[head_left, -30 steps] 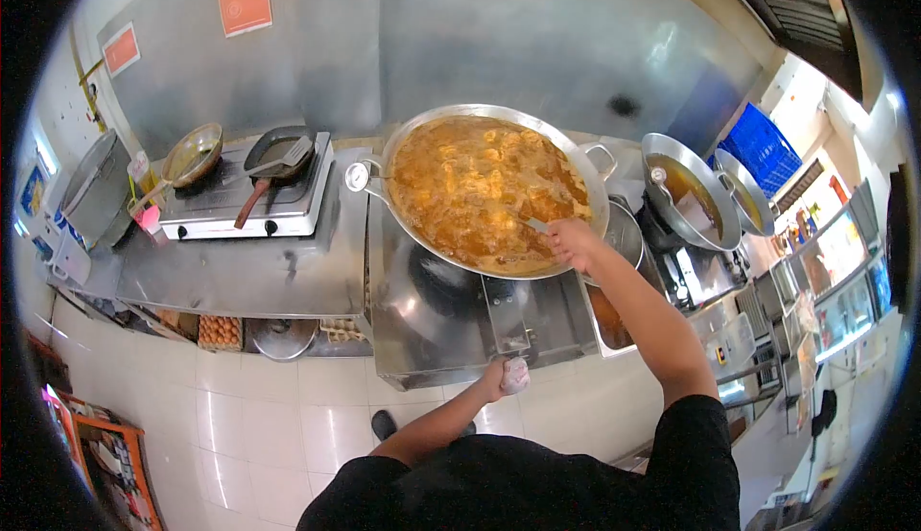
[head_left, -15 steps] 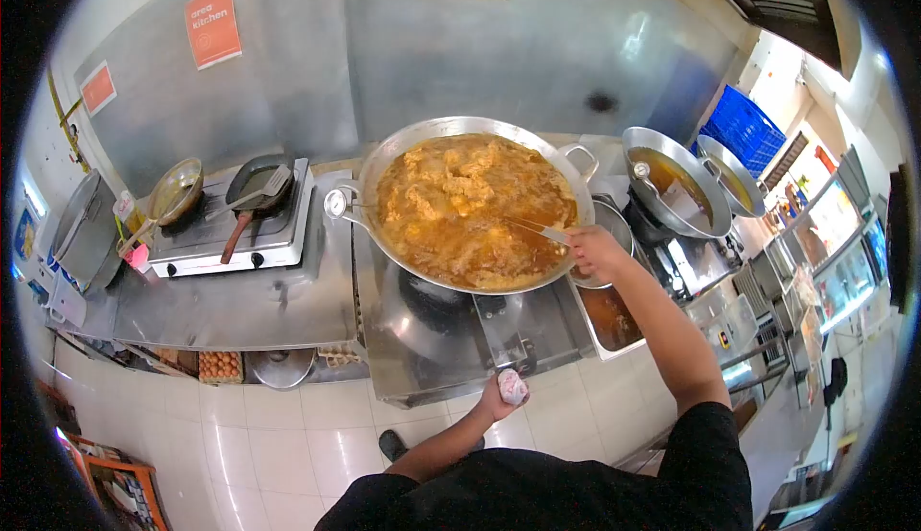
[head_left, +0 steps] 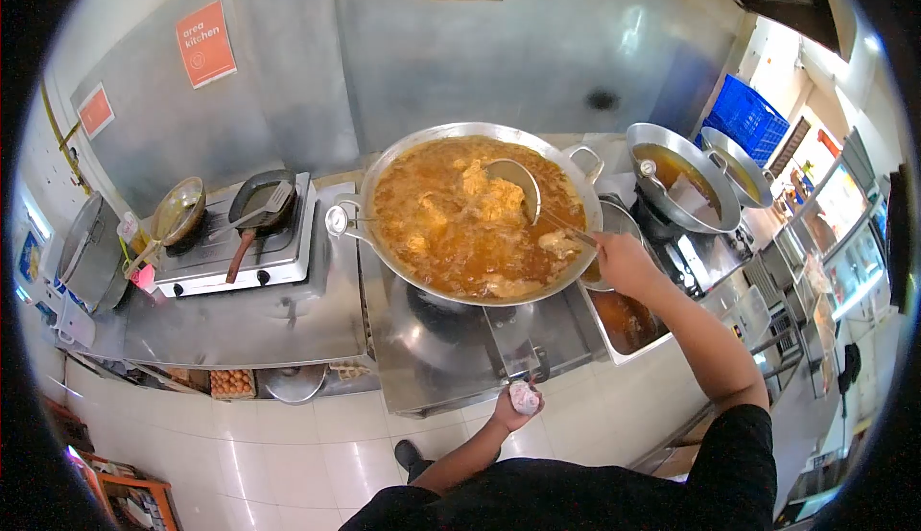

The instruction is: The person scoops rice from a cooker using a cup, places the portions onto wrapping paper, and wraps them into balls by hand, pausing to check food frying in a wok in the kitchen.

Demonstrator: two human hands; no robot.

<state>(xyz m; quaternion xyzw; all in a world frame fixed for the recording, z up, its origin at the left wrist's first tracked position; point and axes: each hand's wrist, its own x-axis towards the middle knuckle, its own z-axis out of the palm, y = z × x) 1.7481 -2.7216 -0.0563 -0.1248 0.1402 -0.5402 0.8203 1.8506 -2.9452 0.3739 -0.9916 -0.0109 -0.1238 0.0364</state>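
A large metal wok point(head_left: 436, 134) of bubbling brown oil stands in front of me, with battered fried pieces point(head_left: 477, 180) floating in it. My right hand point(head_left: 625, 262) is closed round the handle of a skimmer point(head_left: 519, 182), at the wok's right rim. The skimmer's round head is tilted up out of the oil, beside the golden pieces. Low at the counter's front edge, my left hand point(head_left: 510, 414) is wrapped round a crumpled white-and-pink cloth point(head_left: 524, 397). A dial thermometer point(head_left: 337, 220) is fixed by the wok's left handle.
On the left, a two-burner stove point(head_left: 240, 267) carries a frying pan point(head_left: 257, 195) with a spatula, and a second pan point(head_left: 179, 207). To the right stand another wok of oil point(head_left: 724, 214) and a tray of brown liquid point(head_left: 624, 325). Eggs point(head_left: 232, 383) sit on the shelf below.
The skimmer's head has risen out of the oil and now shows above the surface. My right hand has shifted slightly right and down. The left hand still grips the cloth.
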